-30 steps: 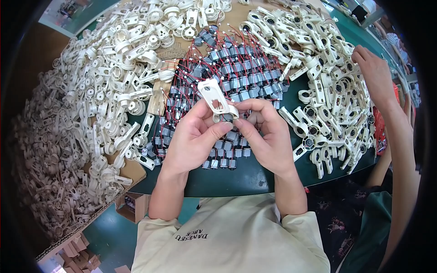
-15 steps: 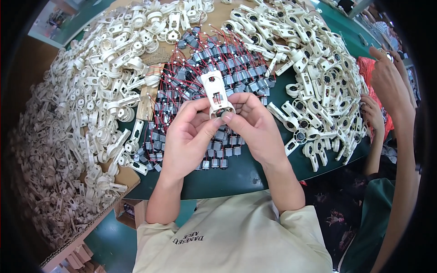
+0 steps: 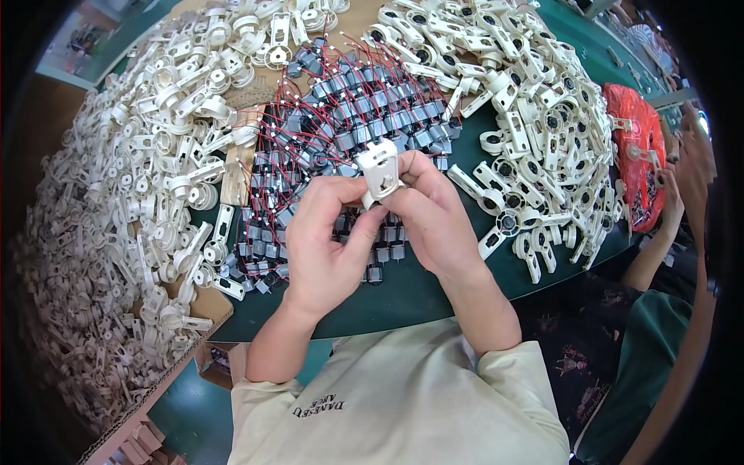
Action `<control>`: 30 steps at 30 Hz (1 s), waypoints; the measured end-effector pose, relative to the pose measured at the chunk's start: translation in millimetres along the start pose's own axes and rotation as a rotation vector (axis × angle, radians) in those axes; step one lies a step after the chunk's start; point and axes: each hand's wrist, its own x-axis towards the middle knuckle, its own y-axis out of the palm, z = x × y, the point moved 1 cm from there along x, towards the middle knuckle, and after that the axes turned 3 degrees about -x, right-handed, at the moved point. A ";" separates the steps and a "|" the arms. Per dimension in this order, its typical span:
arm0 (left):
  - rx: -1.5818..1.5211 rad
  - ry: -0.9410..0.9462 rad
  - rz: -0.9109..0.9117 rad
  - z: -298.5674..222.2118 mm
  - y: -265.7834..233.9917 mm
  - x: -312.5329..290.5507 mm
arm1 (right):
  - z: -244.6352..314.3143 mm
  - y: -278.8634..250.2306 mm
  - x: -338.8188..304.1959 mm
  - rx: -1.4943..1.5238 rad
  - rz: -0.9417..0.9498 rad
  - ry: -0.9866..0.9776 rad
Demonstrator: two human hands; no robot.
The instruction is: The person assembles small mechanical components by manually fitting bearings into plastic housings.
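The white plastic casing (image 3: 380, 165) is at the centre of the frame, held up above the green worktop (image 3: 403, 304) with its long slotted end pointing toward the top. Both grips are closed on it: the left hand (image 3: 324, 242) pinches its lower end from the left, and the right hand (image 3: 435, 218) holds the right side with thumb and bent fingers. What sits under the fingertips is hidden.

The work seems to be at that lower end, so a steady left pinch with even, square pressure from the right thumb should serve best; a slanted push could twist the casing. Holding it well clear of the grey motors (image 3: 370, 106) and red wires just behind would avoid snagging. A slight tilt toward the wearer would bring the covered end into view.
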 end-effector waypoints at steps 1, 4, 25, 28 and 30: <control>0.005 -0.002 -0.004 0.9 -1.1 -1.3 | -1.9 0.0 1.1 0.029 0.022 0.000; -0.299 -0.191 -0.019 2.7 -4.2 -1.7 | 5.8 6.0 1.3 -0.065 0.062 0.009; 0.004 -0.095 0.063 -13.0 -29.3 5.3 | 5.0 12.0 -4.5 -0.319 0.163 -0.160; 0.084 -0.094 -0.066 -0.1 -52.7 15.3 | 33.1 -14.1 -2.3 -0.417 -0.090 -0.236; 0.534 -0.018 -0.355 27.5 -84.4 24.2 | 52.6 -53.2 1.1 -0.532 -0.475 -0.383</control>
